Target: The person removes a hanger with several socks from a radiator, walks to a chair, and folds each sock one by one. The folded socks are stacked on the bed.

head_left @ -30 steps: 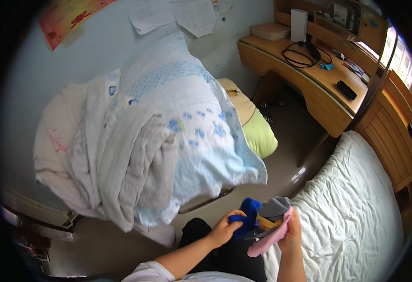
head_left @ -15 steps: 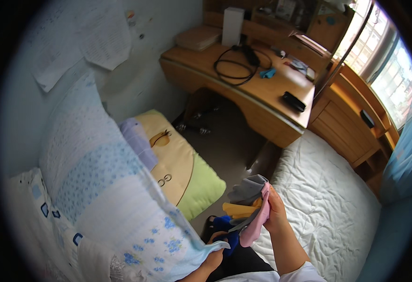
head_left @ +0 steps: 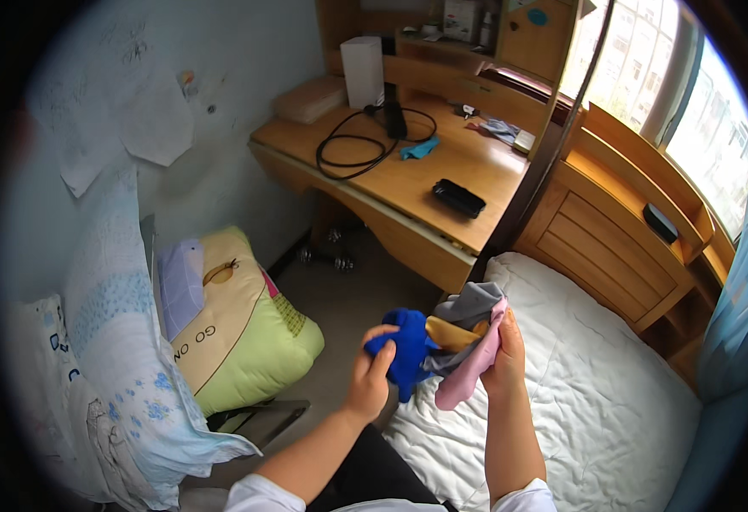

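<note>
So both hands are up in front, holding a bunch of fabric over the near edge of the white bed point(head_left: 596, 367) and the bit of floor next to it. Left hand point(head_left: 369, 375) is closed on the blue cloth point(head_left: 406, 354), thumb across the front of it, other fingers mostly tucked behind. Right hand point(head_left: 505, 354) has the pink cloth point(head_left: 469, 382) pinched at the upper end, with the rest hanging down at a slant. Squeezed in beside the pink one there's a grey cloth point(head_left: 475, 300) sticking out at the top and a yellow cloth point(head_left: 451, 334) in the middle, touching the blue; can't really tell how they're layered. Past the hands is the wooden worktop point(head_left: 391, 200) with a looped black cable point(head_left: 319, 155), a turquoise cloth point(head_left: 420, 148) and a black case point(head_left: 458, 198) on it. Green-and-beige cushion point(head_left: 259, 358) is off to the left.
</note>
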{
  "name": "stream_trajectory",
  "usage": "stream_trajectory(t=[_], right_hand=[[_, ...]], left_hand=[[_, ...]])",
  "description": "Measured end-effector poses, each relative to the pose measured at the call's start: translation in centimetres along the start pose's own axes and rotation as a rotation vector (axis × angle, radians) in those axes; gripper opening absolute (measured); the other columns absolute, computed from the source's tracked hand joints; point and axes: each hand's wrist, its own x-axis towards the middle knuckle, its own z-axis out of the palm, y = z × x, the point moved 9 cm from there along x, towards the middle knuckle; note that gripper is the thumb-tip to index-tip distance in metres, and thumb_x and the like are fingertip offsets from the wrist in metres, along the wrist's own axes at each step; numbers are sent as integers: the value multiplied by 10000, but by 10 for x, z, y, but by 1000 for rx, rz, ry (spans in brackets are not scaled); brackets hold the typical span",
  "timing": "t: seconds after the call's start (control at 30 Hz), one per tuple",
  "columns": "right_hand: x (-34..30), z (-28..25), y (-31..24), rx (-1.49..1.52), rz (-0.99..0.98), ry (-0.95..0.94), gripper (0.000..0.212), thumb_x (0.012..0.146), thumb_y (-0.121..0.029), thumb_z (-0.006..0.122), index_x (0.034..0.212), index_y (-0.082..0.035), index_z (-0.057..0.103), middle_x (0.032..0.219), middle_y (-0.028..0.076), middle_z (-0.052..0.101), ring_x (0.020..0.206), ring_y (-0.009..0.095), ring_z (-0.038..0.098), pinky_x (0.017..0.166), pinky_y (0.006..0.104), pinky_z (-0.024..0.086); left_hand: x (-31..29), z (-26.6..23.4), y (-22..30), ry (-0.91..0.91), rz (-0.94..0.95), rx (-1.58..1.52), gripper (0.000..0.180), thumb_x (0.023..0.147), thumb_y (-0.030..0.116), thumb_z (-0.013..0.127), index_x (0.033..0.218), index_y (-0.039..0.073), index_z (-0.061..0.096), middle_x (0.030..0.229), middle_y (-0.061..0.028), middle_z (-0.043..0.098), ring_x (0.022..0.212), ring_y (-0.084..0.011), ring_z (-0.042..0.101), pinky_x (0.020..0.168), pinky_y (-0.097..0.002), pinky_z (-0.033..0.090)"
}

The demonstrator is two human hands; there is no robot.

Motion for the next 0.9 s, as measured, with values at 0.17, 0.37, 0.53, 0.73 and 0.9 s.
stream_trajectory(t=[0.17, 0.37, 0.53, 0.73, 0.9], right_hand=[[28, -19, -54, 64, -92, -9, 160, 911, -214, 448, 1008, -99, 500, 928, -13, 531, 837, 81, 508, 742, 238, 436], [45, -41, -69, 40, -110, 44, 132, 915, -203, 432, 966, -100, 497, 849, -26, 506, 745, 65, 482, 667, 220, 415], [30, -77, -65, 41, -77, 163, 136, 916, -184, 423, 986, -89, 490, 860, -20, 502, 762, 73, 480, 686, 232, 419], [11, -115, -53, 68, -92, 169, 272, 895, -192, 440, 1139, -70, 443, 1048, 22, 504, 945, 145, 493, 839, 299, 418], [0, -121, -55, 72, -124, 181, 284, 902, -181, 427, 1159, -60, 428, 1074, 31, 501, 969, 157, 491, 857, 317, 416]], left_hand=[[81, 75, 14, -101, 88, -33, 233, 896, 202, 440, 1073, 58, 488, 949, -30, 519, 863, -88, 470, 798, -234, 388], [186, 125, -43, -231, -470, -291, 350, 907, 284, 365, 1065, 4, 503, 1042, -130, 574, 946, -229, 564, 836, -370, 454], [255, 128, -82, -106, -579, -76, 397, 900, 320, 376, 1088, -14, 481, 1082, -150, 553, 972, -253, 548, 848, -386, 444], [336, 113, -92, 89, -390, -50, 417, 842, 322, 478, 1122, 14, 469, 1127, -127, 508, 982, -253, 503, 809, -393, 426], [328, 108, -69, 79, -226, 82, 253, 869, 204, 451, 1089, 84, 478, 967, -72, 558, 872, -193, 547, 722, -348, 467]])
